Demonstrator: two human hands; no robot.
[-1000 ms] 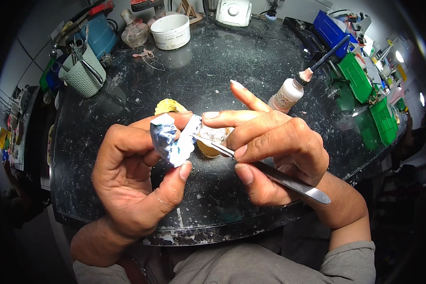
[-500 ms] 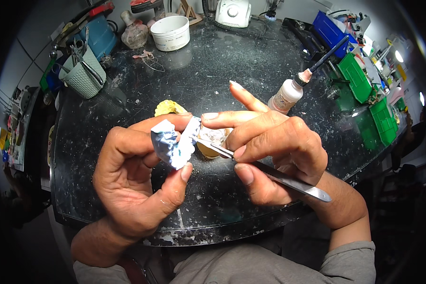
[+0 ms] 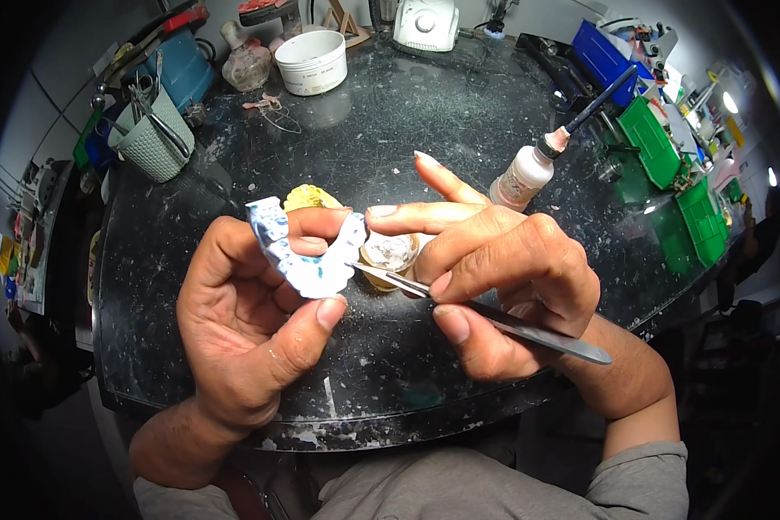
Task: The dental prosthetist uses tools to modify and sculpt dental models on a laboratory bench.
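Observation:
My left hand (image 3: 253, 325) pinches a white and blue horseshoe-shaped dental cast (image 3: 308, 274) between thumb and fingers, tilted so the open arch shows. In my right hand (image 3: 511, 277) is a slim pair of metal tweezers (image 3: 529, 329), gripped between thumb and fingers. Their tips reach the right side of the cast; whether they touch it or hold something small, I cannot tell. My right index fingertip rests at or very near the cast's upper right end. Just behind the hands sit a yellow dental cast (image 3: 310, 198) and a small amber-sided pot (image 3: 390, 253) with whitish contents, both partly hidden.
A white squeeze bottle (image 3: 525, 176) with a dark brush-like stick stands right on the black table (image 3: 390, 113). Farther back are a white tub (image 3: 312, 65), a tool basket (image 3: 154, 143) and a white device (image 3: 426, 24). Green bins (image 3: 650, 143) line the right.
My left hand has turned the dental cast, so its left end swings up and outward and the arch opens to view. My right hand and the tweezers have barely shifted.

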